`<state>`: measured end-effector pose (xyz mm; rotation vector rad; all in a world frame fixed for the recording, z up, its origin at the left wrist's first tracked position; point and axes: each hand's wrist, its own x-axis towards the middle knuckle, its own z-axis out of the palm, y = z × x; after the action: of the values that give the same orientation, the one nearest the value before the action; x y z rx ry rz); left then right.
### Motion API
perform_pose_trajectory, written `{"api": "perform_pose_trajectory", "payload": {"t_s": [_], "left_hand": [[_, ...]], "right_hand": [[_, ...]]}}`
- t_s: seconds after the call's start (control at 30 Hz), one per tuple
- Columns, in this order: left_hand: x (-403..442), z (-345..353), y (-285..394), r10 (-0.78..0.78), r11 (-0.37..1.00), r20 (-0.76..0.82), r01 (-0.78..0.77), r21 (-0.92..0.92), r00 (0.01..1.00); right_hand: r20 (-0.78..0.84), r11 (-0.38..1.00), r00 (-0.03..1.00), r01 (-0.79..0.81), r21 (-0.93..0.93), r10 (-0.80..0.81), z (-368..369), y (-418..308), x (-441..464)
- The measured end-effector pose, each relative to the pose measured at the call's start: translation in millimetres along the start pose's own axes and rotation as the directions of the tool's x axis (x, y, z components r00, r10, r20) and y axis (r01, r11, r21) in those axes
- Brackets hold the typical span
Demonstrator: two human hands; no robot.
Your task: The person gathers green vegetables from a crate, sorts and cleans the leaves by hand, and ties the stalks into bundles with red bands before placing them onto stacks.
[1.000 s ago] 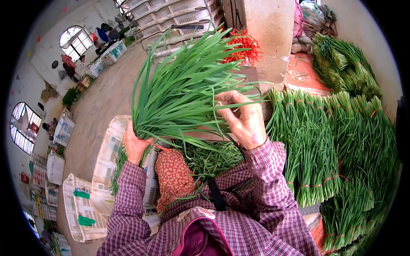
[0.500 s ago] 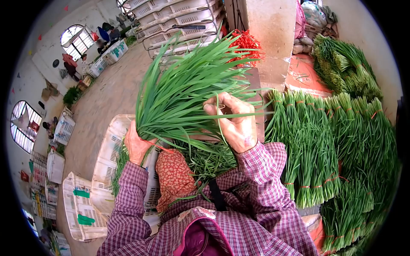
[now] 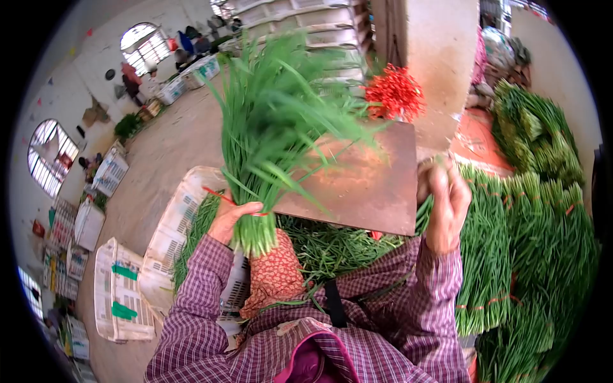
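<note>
A bunch of garlic chives (image 3: 281,121) is gripped around its pale lower stems by my left hand (image 3: 231,216), leaves fanning upward and blurred. A red tie (image 3: 214,192) shows at that hand. My right hand (image 3: 445,203) is beyond the right edge of a brown board (image 3: 364,182), with fingers curled and their tips blurred; green strands show just below them, and I cannot make out whether they are held. Tied chive bundles (image 3: 482,242) lie close to its right. Loose greens (image 3: 345,246) lie below the board, beside a red patterned cloth (image 3: 274,274).
Red ties (image 3: 394,92) form a heap behind the board, near a pillar (image 3: 440,64). White crates (image 3: 182,223) stand to the left and stacked ones (image 3: 300,19) at the back. More bundles (image 3: 536,134) lie at the far right. People (image 3: 132,83) are in the distance.
My right hand has moved away from the leaves to the right, past the board. The bunch has turned more upright in my left hand, uncovering the board and showing its stem ends.
</note>
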<state>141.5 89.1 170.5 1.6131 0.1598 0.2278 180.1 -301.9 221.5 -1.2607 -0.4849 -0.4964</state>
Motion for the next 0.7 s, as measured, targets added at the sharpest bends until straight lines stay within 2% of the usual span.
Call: {"api": "perform_pose_trajectory", "payload": {"t_s": [0.03,0.1,0.17,0.23,0.3,0.37,0.4,0.43,0.5,0.53,0.57,0.63,0.67,0.7], "left_hand": [[-3.8,4.0,7.0,-0.209,0.950,0.148,0.236,-0.204,0.967],[-2.5,2.2,-6.5,-0.225,0.924,0.219,0.279,-0.262,0.950],[-7.6,14.9,-11.2,-0.261,0.841,0.307,0.372,-0.394,0.915],[-6.8,20.2,-23.3,-0.226,0.814,0.368,0.382,-0.437,0.902],[-10.3,24.5,-32.7,-0.237,0.809,0.371,0.394,-0.436,0.898],[-15.6,33.4,-29.3,-0.230,0.828,0.394,0.392,-0.402,0.890],[-19.1,38.4,-25.6,-0.219,0.848,0.411,0.381,-0.369,0.885],[-24.6,44.9,-22.3,-0.209,0.866,0.392,0.356,-0.351,0.896],[-28.5,48.4,-32.7,-0.256,0.833,0.417,0.418,-0.363,0.872],[-31.3,51.2,-28.2,-0.269,0.840,0.459,0.439,-0.318,0.847],[-31.2,51.5,-33.5,-0.268,0.840,0.463,0.440,-0.317,0.845],[-31.8,57.9,-43.3,-0.260,0.816,0.522,0.474,-0.332,0.812],[-36.0,61.8,-42.8,-0.283,0.795,0.540,0.508,-0.331,0.793],[-35.9,65.6,-46.9,-0.285,0.792,0.552,0.517,-0.325,0.784]], "right_hand": [[0.193,0.999,0.981,-0.032,-0.032,0.037,-5.9,4.9,-9.9],[0.504,0.962,0.827,-0.154,-0.226,0.250,-3.6,12.5,-23.2],[0.664,0.901,0.714,0.109,-0.420,0.223,0.9,38.4,-35.2],[0.630,0.756,0.680,0.168,-0.633,0.376,10.6,51.2,-49.9],[0.611,0.767,0.700,0.142,-0.626,0.370,21.8,62.4,-56.4],[0.574,0.887,0.743,-0.057,-0.457,0.344,31.5,72.6,-56.2],[0.568,0.871,0.703,-0.153,-0.467,0.428,35.5,73.2,-52.5],[0.566,0.871,0.705,-0.153,-0.467,0.427,37.8,81.2,-53.1],[0.534,0.819,0.644,-0.284,-0.498,0.548,44.0,112.0,-55.7],[0.557,0.800,0.576,-0.390,-0.456,0.598,50.4,117.6,-52.8],[0.554,0.799,0.578,-0.391,-0.457,0.599,53.8,120.3,-52.7],[0.638,0.782,0.580,-0.620,-0.057,0.506,69.6,108.5,-51.0],[0.516,0.772,0.732,-0.606,0.193,0.445,82.7,113.6,-55.6],[0.488,0.821,0.773,-0.543,0.178,0.405,90.2,120.9,-56.6]]}}
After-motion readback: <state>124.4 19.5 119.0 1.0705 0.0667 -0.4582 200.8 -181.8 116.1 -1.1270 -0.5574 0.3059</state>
